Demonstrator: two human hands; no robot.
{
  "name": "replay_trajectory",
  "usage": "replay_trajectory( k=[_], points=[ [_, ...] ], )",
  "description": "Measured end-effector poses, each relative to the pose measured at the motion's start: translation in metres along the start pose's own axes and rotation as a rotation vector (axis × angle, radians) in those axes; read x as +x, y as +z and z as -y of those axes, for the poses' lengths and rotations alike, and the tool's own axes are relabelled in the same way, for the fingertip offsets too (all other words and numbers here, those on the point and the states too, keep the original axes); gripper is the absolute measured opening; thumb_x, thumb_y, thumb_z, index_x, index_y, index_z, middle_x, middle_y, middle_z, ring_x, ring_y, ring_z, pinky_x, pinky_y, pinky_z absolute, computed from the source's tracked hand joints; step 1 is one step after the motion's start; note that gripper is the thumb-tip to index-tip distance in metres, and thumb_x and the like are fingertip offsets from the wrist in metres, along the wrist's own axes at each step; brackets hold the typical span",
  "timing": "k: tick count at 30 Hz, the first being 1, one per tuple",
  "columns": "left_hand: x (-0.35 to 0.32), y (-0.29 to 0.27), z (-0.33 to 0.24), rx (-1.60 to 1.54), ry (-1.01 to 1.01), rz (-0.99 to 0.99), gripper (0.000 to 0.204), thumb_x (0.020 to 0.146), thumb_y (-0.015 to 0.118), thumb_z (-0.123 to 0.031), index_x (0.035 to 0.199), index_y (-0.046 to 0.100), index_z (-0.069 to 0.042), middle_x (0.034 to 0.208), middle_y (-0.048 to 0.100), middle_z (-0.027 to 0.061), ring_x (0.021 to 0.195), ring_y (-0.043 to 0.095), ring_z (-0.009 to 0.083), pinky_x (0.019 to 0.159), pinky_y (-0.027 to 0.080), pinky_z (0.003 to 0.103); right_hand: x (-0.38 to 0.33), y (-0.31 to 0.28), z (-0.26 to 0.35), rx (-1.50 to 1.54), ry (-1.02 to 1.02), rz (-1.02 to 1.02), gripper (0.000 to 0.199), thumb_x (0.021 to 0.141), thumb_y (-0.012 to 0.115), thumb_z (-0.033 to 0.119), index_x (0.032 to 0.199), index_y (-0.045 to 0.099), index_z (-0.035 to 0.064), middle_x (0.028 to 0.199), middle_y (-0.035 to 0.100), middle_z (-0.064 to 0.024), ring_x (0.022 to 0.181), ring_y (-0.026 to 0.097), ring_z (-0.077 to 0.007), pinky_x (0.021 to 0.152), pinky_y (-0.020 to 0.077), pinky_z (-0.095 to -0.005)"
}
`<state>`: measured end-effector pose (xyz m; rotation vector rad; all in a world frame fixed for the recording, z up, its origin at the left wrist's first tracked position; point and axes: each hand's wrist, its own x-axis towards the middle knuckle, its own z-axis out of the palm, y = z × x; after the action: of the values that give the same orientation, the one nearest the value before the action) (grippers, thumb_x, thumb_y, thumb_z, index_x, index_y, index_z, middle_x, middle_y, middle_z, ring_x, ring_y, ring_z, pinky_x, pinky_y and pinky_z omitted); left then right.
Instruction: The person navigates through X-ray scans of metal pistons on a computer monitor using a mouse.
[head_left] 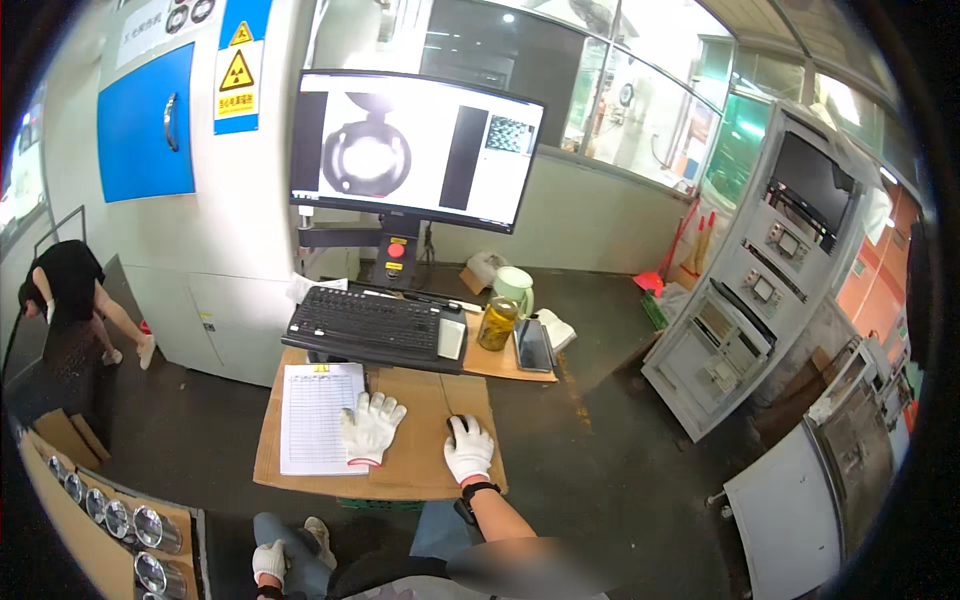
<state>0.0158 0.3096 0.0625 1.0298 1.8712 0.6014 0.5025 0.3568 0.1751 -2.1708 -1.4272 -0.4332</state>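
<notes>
The right hand [468, 447], in a white knit glove with a dark watch at the wrist, lies cupped over a dark mouse [456, 424], of which only the front edge shows beyond the fingers. The mouse sits on a brown cardboard sheet [420, 465] covering the desk. The left hand [268, 560], also gloved, rests low by the person's knee, loosely closed and holding nothing. Just left of the right hand lies a spare white glove [371, 427], partly on a ruled paper form [315, 417]. Beyond the hands stand a black keyboard [368, 322] and a monitor [415, 148]
</notes>
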Motion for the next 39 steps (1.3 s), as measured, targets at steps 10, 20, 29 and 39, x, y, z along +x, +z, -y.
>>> replay_trajectory(
  k=[10,20,29,39],
  points=[
    [-0.032,-0.01,-0.038,0.142,0.022,0.004,0.042,0.089,0.058,-0.034,0.069,0.07,0.0,0.059,0.065,0.0109,0.053,0.064,0.0213,0.053,0.048,0.036,-0.002,0.008,-0.006,-0.025,-0.024,-0.013,0.042,0.076,0.066,0.025,0.118,0.061,0.0218,0.126,0.056,-0.0114,0.097,0.059,-0.0362,0.082,0.049,-0.049],
    [-0.002,-0.004,-0.002,0.16,-0.009,0.025,0.039,0.089,0.057,-0.033,0.071,0.068,-0.001,0.057,0.063,0.0106,0.048,0.06,0.022,0.05,0.045,0.036,-0.002,0.005,-0.002,-0.015,-0.023,-0.005,0.042,0.077,0.066,0.026,0.118,0.062,0.0221,0.127,0.055,-0.0107,0.098,0.059,-0.0359,0.084,0.0487,-0.049],
    [-0.003,-0.004,-0.001,0.139,0.019,0.007,0.041,0.09,0.056,-0.035,0.068,0.068,-0.002,0.055,0.062,0.0102,0.048,0.06,0.0213,0.051,0.046,0.036,0.0,0.004,0.0,0.01,-0.014,0.003,0.041,0.076,0.066,0.023,0.116,0.063,0.0214,0.124,0.057,-0.0113,0.098,0.06,-0.0368,0.084,0.0492,-0.0482],
    [-0.043,-0.012,-0.051,0.209,0.103,-0.028,0.04,0.09,0.057,-0.031,0.067,0.067,-0.001,0.054,0.062,0.0096,0.044,0.057,0.0204,0.046,0.043,0.034,-0.002,0.0,-0.002,0.003,0.032,0.042,0.046,0.076,0.065,0.027,0.121,0.058,0.0198,0.127,0.055,-0.0118,0.099,0.059,-0.0372,0.085,0.0477,-0.0496]
  ],
)
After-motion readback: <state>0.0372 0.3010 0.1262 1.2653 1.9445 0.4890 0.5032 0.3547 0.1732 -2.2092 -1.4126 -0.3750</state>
